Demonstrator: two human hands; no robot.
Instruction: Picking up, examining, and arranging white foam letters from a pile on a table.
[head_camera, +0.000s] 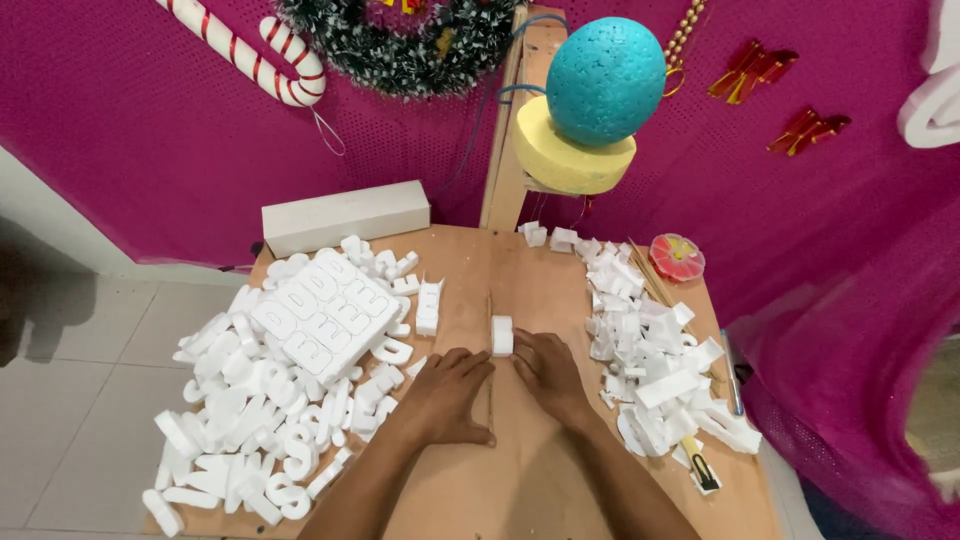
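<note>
A small white foam piece (502, 335) is touched at its near edge by the fingertips of the right hand (548, 375); whether that grip closes on it cannot be told. The left hand (447, 395) is laid flat, fingers spread, just left of the piece on the bench (520, 480). Cut foam letters (290, 370) are heaped well left of the piece, foam offcuts (650, 360) to its right.

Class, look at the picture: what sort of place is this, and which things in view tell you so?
Probably a craft workshop for foam decorations: white foam letters heaped on a wooden worktable, offcuts opposite, and a painted foam ball above.
</note>
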